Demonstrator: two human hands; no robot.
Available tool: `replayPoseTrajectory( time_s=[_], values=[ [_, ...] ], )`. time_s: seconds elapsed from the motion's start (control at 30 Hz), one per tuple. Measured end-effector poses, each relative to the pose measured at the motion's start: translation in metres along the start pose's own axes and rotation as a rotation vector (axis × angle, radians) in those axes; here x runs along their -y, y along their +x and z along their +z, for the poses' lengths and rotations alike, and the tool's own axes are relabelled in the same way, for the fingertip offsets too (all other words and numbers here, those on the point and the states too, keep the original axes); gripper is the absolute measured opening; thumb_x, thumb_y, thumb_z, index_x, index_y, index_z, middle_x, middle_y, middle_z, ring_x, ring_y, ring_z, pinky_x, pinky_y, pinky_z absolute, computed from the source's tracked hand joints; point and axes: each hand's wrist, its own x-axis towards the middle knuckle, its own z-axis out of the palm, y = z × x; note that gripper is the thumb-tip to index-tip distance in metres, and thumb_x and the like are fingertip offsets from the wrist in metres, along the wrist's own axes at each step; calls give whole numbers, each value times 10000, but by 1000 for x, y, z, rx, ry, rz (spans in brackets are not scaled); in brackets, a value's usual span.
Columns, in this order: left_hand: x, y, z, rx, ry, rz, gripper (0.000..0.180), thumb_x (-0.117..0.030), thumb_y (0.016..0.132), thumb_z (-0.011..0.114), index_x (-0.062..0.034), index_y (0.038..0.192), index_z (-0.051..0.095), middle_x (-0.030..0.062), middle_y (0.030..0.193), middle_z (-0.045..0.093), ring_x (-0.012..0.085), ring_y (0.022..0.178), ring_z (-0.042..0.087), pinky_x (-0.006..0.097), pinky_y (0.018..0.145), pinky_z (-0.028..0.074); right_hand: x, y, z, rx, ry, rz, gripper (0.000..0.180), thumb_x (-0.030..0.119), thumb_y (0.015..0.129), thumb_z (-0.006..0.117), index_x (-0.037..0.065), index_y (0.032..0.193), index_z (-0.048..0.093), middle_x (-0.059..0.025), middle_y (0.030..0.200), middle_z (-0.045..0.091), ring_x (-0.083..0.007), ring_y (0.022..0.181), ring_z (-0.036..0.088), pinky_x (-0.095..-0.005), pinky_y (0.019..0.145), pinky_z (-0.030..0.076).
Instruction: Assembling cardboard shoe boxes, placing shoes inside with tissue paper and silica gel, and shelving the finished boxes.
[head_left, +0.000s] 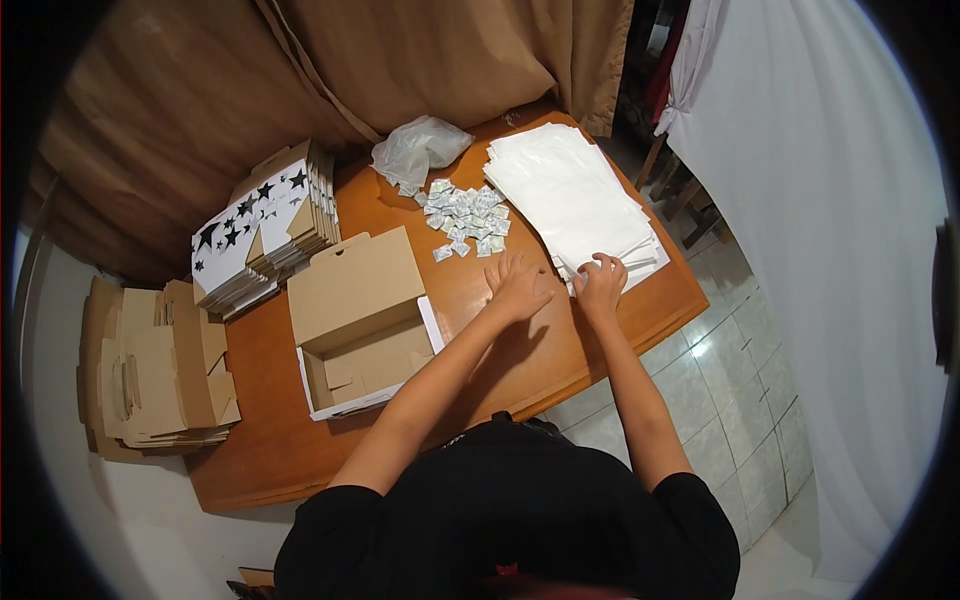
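The right hand (600, 283) rests on the near corner of a stack of white paper sheets (570, 190), its fingers curled and pinching at the edges of the top sheets there. The left hand (518, 287) lies just beside it, palm down and fingers spread flat on the bare wooden table (500, 370), holding nothing; its fingertips point away from the person, toward the far edge.

The stack lies under and beyond the right hand, and its long axis runs from that hand away toward the far end of the table, angled a little to the left. The sheets are slightly fanned at the near corner, so several edges show.

Just beyond the left hand's fingertips lies a scatter of small sachets (465, 215), with a couple of strays nearest the hand. Further off in the same direction sits a crumpled clear plastic bag (418, 148). Nothing lies between the two hands or between them and the sheets.

To the left of the left hand stands an open cardboard box (360, 320), brown inside, its lid tipped back. Beyond it is a pile of flat box blanks printed with black stars (262, 225). Further left, off the table, is a heap of plain brown flattened cartons (160, 370).

The table is orange-brown wood. Brown curtains (400, 60) hang behind it, a white cloth (800, 200) hangs to the right of the right hand, and the floor (730, 400) is pale tile.
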Motion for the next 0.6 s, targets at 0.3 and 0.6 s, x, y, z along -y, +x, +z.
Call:
replayPoseTrajectory(
  time_s=[0.3,0.6],
  values=[
    [4,30,-14,310,-1023,-307,686,-558,787,561,-24,1207,469,173,1285,396,281,1178,389,377,949,362,30,9,-22,-212,246,-20,88,141,729,630,93,795,598,-61,1019,553,-275,1031,451,-513,959,252],
    [29,35,-1,275,-1335,-584,618,-516,828,523,-83,1250,397,89,1215,475,215,1002,506,401,863,411,31,-6,-26,105,42,94,422,260,633,731,136,1015,600,-111,1175,446,-304,1144,354,-602,981,192]
  ],
)
